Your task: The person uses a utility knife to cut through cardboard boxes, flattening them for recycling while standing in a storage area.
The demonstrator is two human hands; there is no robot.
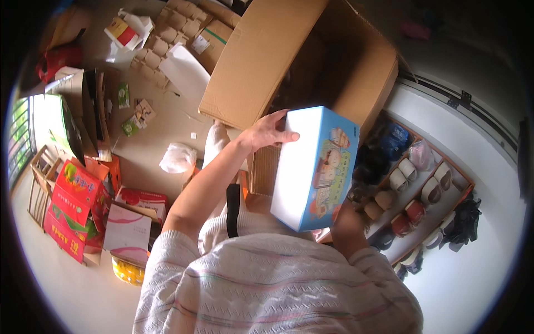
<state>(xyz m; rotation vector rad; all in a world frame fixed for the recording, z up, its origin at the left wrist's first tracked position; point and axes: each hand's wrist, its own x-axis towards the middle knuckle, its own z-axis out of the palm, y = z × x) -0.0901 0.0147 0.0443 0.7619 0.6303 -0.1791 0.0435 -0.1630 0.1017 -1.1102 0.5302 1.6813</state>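
Note:
A light-blue cardboard box with a printed cartoon picture and a bright white side is held up tilted before my body. My left hand grips its upper left edge, the thumb lying on the white side. My right hand is at the box's lower right edge, blurred and partly hidden behind it; its fingers cannot be made out. Just beyond the blue box stands a large brown cardboard carton, its top open and its inside dark.
Shoe rack with several pairs of shoes on the right. Flattened cardboard, a white plastic bag and small packets lie on the floor at left. Red printed cartons and a pink-and-white box stand lower left.

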